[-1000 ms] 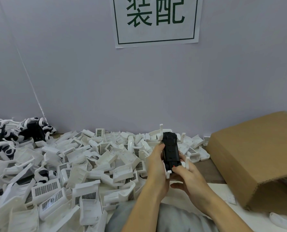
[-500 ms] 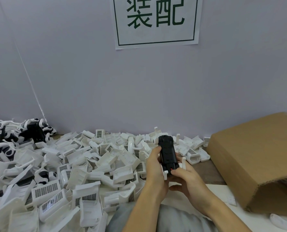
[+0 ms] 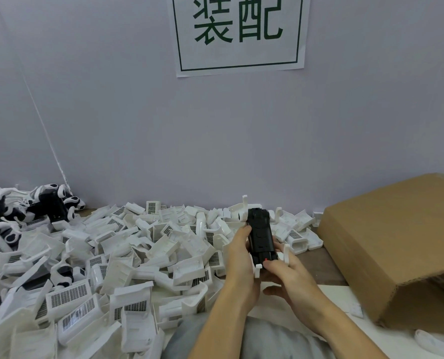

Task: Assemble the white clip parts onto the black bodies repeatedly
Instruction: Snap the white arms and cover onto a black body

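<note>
Head cam view, starting nearest me: grey fabric [image 3: 267, 340] over my lap at the bottom edge, with both forearms reaching up from it. My left hand [image 3: 241, 257] is wrapped around the left side of the black body [image 3: 261, 234], thumb lying along its edge. My right hand [image 3: 291, 278] grips the near end of it, thumb pressed down right by a tiny red spot, the other fingers curled underneath. So both sets of fingers are clenched on the same piece, held up just above the surface [image 3: 322, 268]. There's a white clip part [image 3: 258, 270] sticking out under the body between my hands, with another white bit showing on the right side, but I honestly can't tell if it's fully seated.

Left of my hands, and running all the way to the near left corner, is a big heap of loose white clip parts [image 3: 117, 257], lots showing little grille panels. On the right sits a cardboard box [image 3: 394, 244], with an open flap near me. Far left, against the wall, there's a pile of finished black-and-white pieces [image 3: 26, 211]. Up on the wall hangs a paper sign [image 3: 239, 32] with green characters.
</note>
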